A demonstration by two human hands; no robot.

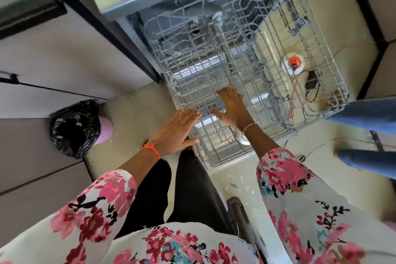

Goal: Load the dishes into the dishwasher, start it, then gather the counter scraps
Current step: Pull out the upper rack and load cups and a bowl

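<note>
Two hands on the pulled-out dishwasher rack (267,92), centre: I'm resting left hand (175,130) flat at its left edge, right hand (231,107) spread over wires, gripping nothing. Judging loading is just starting; fetching a dish next.

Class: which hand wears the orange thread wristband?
The left hand, flat at the edge of the grey wire dishwasher rack; the right hand wears a thin gold chain.

Pulled-out grey wire rack (192,83) of open dishwasher (137,28), left grip (175,133) flat with straight fingers at near-left edge, right grip (231,107) spread over mid-rack wires. Black bin bag (75,126) on floor (137,109) left; denim legs (364,113) right.
</note>
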